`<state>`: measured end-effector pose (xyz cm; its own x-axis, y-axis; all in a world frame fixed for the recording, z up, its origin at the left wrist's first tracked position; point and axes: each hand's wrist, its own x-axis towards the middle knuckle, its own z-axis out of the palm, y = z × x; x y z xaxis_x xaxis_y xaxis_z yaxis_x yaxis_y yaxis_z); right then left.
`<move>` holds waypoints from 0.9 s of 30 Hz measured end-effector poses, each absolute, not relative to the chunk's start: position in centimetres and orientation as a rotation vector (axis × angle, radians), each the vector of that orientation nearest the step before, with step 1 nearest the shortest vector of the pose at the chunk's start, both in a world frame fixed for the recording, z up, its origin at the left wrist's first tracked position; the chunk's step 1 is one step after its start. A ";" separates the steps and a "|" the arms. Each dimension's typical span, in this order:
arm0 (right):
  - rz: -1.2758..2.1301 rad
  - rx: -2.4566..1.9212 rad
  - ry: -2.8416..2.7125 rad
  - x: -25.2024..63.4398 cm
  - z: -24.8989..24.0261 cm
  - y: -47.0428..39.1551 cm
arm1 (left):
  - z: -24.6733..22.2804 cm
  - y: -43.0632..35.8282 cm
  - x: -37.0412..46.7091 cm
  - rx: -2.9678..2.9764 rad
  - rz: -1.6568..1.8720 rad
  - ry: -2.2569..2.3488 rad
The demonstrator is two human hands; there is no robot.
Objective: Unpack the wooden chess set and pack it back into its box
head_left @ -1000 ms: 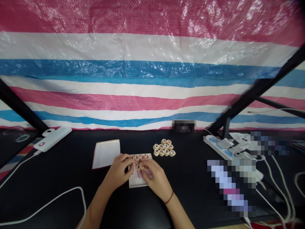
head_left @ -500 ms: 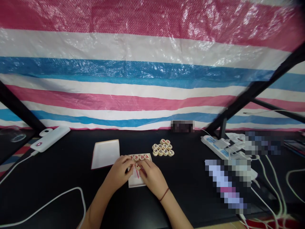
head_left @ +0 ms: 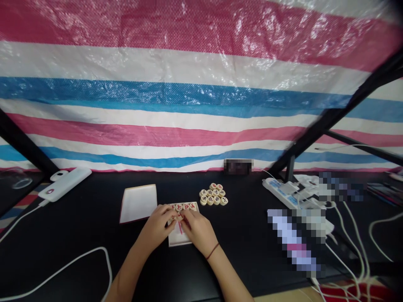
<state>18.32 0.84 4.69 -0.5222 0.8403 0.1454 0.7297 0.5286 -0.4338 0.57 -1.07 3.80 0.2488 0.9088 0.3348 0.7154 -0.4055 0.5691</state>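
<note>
- Table, black, smooth-looking: bears the lot. Little visible to stop a light box sliding under a sideways push.
- Box lid, white inside, seemingly hollow side up: lies beyond the left hand, near the knuckles, and could be knocked askew by a careless outward swing.
- Box tray, white, shallow: between both hands, partly covered. Uneven pressing might make it skid or tilt.
- Left hand: fingers bent, narrow gap to the thumb, over the tray's left side; whether its grip has hold of anything I cannot tell.
- Right hand: thumb and fingers almost together beside one piece; pinched or merely steadied, cannot tell.
- Xiangqi pieces, stacked, beyond and right of the tray: a brushing sleeve or wrist could topple them.
- Far row, red-marked pieces inside the tray: crowding fingertips might lift one.
- The one piece: in the tray; may catch on a neighbour's edge and sit tilted.
- Pink strip, thin, on the tray floor: could get trapped beneath pieces.
</note>
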 end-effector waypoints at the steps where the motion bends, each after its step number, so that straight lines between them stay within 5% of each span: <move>1: 0.503 -1.261 -2.410 18.7 4.8 1.0 | 3.8 -1.1 0.6 2.224 0.916 1.505; 5: 0.600 -1.172 -2.206 21.8 6.1 4.2 | 4.2 -1.2 0.6 2.204 0.978 1.506; 9: 0.326 -1.531 -2.083 24.9 7.8 10.4 | 4.4 -1.3 0.7 2.192 1.029 1.511; 14: 0.389 -1.996 -2.295 25.8 8.1 15.4 | 4.6 -1.3 0.7 2.195 1.052 1.524; 27: 0.574 -1.926 -2.158 26.0 7.7 17.0 | 4.0 -1.2 0.8 2.168 1.169 1.559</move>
<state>25.97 16.98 7.70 -0.1362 0.9844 -0.1119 0.9100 0.0796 -0.4069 0.80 -1.18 4.03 0.1177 0.8754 0.4689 0.6953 -0.4098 0.5904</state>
